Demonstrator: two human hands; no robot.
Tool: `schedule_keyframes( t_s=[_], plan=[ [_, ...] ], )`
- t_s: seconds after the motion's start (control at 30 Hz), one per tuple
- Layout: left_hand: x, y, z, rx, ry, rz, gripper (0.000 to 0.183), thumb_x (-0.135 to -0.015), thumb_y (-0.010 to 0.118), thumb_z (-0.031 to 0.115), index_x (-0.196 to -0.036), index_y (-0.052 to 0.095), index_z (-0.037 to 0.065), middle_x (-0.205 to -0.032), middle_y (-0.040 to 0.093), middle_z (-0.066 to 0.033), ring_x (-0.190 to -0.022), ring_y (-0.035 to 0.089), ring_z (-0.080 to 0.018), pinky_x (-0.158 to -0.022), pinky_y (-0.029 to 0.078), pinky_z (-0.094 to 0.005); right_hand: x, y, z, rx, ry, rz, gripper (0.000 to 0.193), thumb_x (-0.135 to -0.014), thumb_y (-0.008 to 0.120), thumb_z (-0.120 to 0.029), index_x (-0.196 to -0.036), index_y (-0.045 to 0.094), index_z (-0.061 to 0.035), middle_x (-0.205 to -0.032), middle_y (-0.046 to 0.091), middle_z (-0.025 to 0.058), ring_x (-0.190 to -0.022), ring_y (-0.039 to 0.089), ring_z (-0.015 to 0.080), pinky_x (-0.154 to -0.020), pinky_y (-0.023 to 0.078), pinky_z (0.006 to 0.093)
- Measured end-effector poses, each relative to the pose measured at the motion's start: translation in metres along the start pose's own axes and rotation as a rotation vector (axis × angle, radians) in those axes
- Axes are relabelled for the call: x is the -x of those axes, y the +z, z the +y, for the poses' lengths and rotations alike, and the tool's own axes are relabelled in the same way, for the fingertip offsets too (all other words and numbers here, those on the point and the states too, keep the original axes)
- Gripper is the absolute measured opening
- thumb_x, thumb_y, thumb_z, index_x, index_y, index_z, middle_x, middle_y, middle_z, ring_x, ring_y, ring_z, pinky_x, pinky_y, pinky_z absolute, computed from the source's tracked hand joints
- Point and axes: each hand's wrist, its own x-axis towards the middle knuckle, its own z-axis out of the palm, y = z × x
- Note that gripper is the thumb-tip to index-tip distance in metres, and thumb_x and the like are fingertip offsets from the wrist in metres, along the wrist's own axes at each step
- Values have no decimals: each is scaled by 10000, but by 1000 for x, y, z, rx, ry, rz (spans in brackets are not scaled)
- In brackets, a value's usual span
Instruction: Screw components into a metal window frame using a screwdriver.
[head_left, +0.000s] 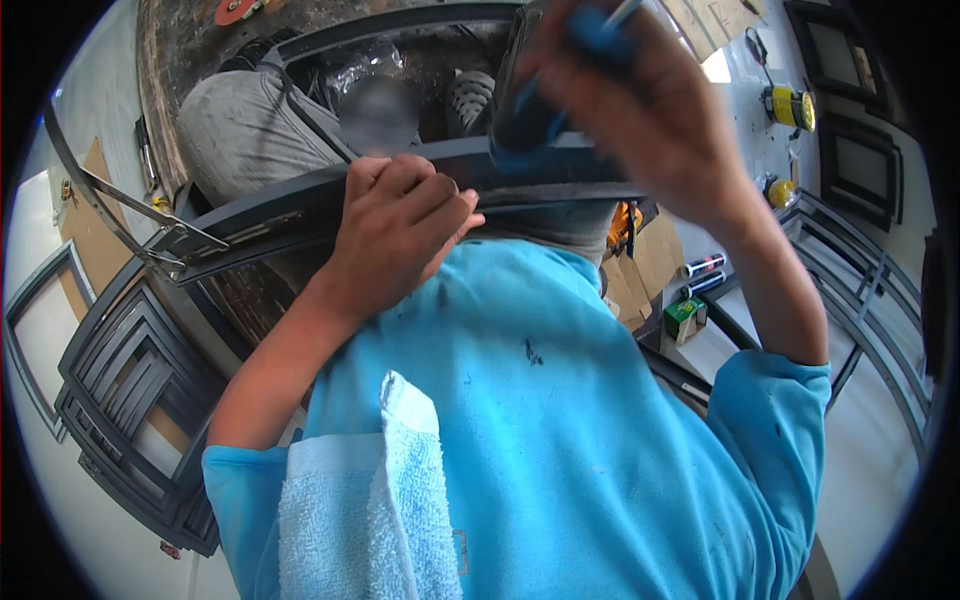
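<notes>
A dark grey metal frame lies across my lap, its near bar running from left to right. My left hand is closed over the near bar, fingers bent and pressed together at its top edge. A silver hinge arm sticks out from the bar's left end. Above the bar on the right, my right hand is raised and smeared by motion. It is closed around a blue and black tool with a pale, thin shaft; its exact kind is too blurred to tell.
Several dark frames are stacked at the left, and more frames stand at the right. Cardboard, two tubes and a green box lie right of me. A yellow-black roll sits farther right. An orange-red disc is at the far left.
</notes>
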Motion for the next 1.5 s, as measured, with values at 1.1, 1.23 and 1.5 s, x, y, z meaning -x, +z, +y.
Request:
schedule_keyframes(
  t_s=[1.1, 1.23, 1.5],
  plan=[
    [-6, -27, 6, -41, -113, -177, 151, -819, 772, 128, -968, 749, 125, -1007, 713, 8, -1020, 612, -213, -938, 343, -401, 0, 27, 15, 222, 119, -221, 227, -931, 678, -126, -1023, 506, -10, -758, 632, 182, -689, 641, 383, -609, 503, 438],
    [-20, -24, 16, 46, -152, -179, 175, -813, 753, 74, -986, 753, 102, -946, 682, -22, -943, 610, -234, -904, 388, -401, 2, 27, 21, 158, 47, -154, 251, -939, 675, -125, -1085, 504, -13, -731, 614, 165, -676, 658, 334, -605, 503, 420],
    [-14, -4, 14, 132, -84, -83, 121, -816, 774, 70, -920, 711, 74, -934, 660, -20, -885, 610, -229, -855, 419, -402, 31, 8, 23, 305, 63, -46, 177, -1022, 633, -104, -1170, 562, -37, -922, 656, 75, -738, 647, 157, -655, 512, 283]
  ],
)
